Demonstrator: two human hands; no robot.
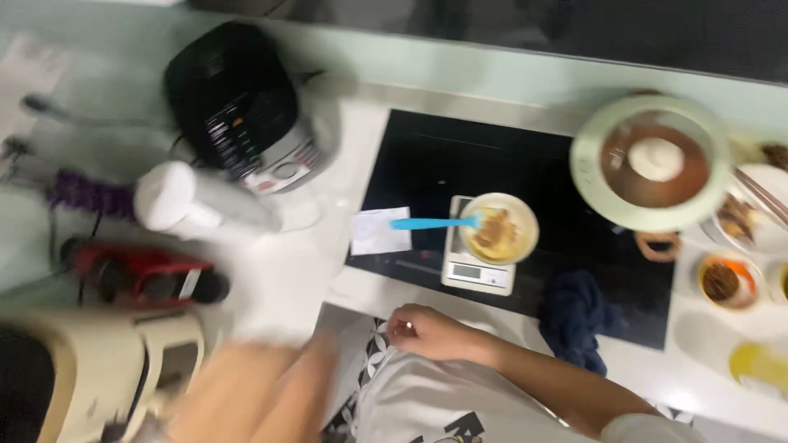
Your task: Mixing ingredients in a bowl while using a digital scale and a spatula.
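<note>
Work in hand appears to be weighing: the bowl [498, 230] sits on the scale [478, 271] on the black cooktop [427, 164], with a blue spatula [431, 223] resting in it, handle pointing left. The right hand [427, 328] lies at the counter edge just in front of the scale, fingers curled, holding nothing visible. The left hand [254, 385] is blurred beside a cream appliance [107, 361], so its grip cannot be determined. Reaching the spatula would require a forward reach over the scale.
</note>
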